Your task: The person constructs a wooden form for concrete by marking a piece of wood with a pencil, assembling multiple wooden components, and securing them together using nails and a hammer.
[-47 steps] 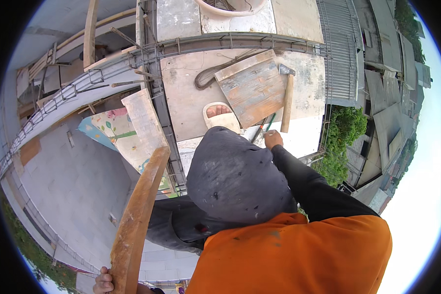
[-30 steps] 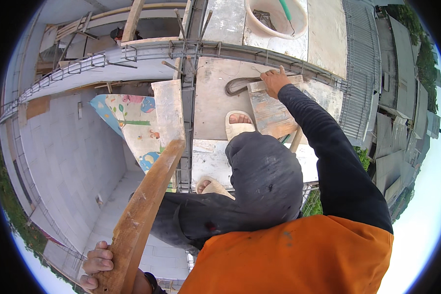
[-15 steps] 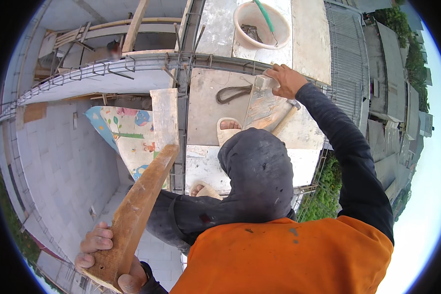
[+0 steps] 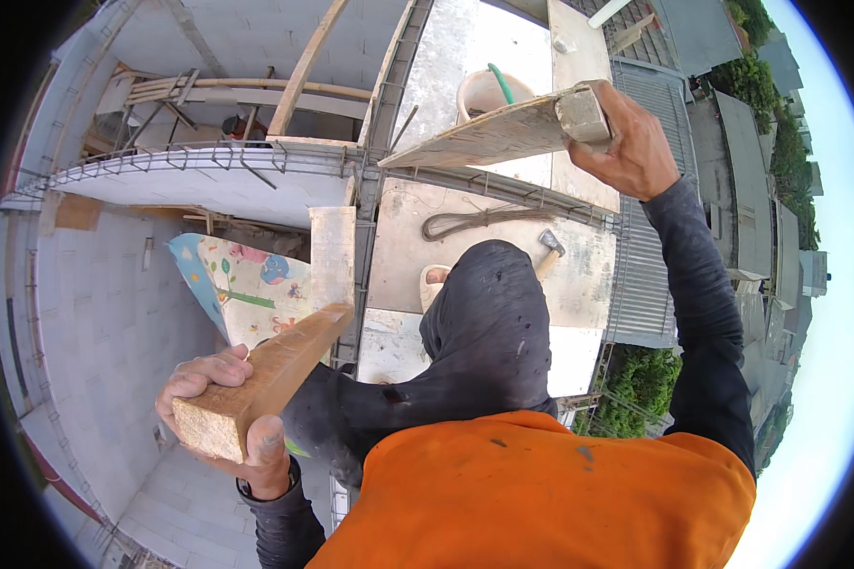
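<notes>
My left hand (image 4: 268, 453) is wrapped round the near end of a thick wooden beam (image 4: 294, 363), its sawn end facing up at me. The beam's far end meets a pale narrow board (image 4: 333, 254); I cannot tell whether they are joined. Raised at the upper right, my right hand (image 4: 636, 142) grips a worn wooden board (image 4: 484, 137) by a short wood block (image 4: 582, 116) at its end. That board tilts above the panels, partly hiding a pale bucket (image 4: 476, 95). Below it a hammer (image 4: 550, 247) lies by my knee, near a bundle of wire (image 4: 479, 220).
I crouch on pale panels (image 4: 403, 261) framed by rebar beams (image 4: 299, 161). A deep drop beside grey block walls (image 4: 100, 294) lies to the left, with a cartoon-printed sheet (image 4: 247, 280) near it. Another person (image 4: 237, 125) is lower at upper left. Corrugated roofing (image 4: 647, 209) borders the right.
My right hand has lifted the worn board off the panels and swung it up, baring the hammer. My left hand has raised the beam's near end slightly and moved inward.
</notes>
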A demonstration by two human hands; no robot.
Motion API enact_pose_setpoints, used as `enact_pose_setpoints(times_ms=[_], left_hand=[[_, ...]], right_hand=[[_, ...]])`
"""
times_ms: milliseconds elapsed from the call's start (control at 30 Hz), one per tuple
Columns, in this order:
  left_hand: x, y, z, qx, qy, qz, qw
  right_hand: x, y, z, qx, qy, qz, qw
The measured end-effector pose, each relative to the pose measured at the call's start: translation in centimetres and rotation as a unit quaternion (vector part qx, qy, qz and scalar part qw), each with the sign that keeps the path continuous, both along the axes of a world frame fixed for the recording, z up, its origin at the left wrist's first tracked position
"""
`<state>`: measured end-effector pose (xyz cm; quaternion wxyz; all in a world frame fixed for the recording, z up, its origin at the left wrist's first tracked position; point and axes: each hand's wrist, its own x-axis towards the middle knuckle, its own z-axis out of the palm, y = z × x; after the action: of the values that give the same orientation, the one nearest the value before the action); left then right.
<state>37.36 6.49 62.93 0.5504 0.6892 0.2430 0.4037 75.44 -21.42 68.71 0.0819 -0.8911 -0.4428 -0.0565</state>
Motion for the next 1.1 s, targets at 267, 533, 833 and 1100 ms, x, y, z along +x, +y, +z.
enact_pose_setpoints(times_ms=[267,533,833,1100], left_hand=[[0.7,1.8,-0.1,0.027,-0.027,-0.027,0.999],[0.5,1.8,-0.2,-0.08,-0.101,-0.062,0.99],[0.7,1.0,1.6,-0.196,-0.142,-0.176,0.954],[0.9,0.9,1.7,-0.209,-0.258,-0.19,0.924]], right_hand=[[-7.6,8.8,6.5,0.21,-0.059,0.101,0.971],[-14.8,19.2,10.7,0.156,-0.2,0.353,0.9],[-20.1,21.5,9.8,0.061,-0.246,0.403,0.879],[-21.0,21.1,7.9,0.047,-0.3,0.43,0.85]])
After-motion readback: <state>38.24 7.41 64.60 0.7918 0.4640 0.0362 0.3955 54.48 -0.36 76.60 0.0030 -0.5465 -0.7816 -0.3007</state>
